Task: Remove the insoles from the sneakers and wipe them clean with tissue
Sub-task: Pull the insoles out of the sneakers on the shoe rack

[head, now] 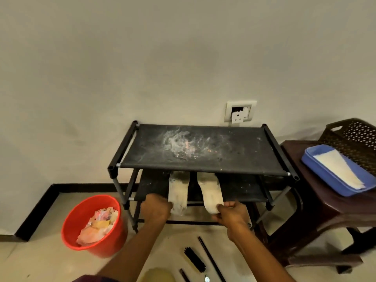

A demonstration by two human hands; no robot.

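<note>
view: head-worn | faces: forward-down at rack (244, 155) against wall (122, 58) | range: near | views: one

The left hand (157, 209) and right hand (230, 215) are bare; the sleeve (89, 279) looks dark maroon.

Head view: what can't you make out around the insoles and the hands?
- Head view: far ends of the left insole and right insole, hidden under the top shelf.
- Head view: whether the left hand grips that insole or the lower shelf; its knuckles hide the fingers.
- Head view: black sticks beside the brush, cut off by the bottom edge.
</note>
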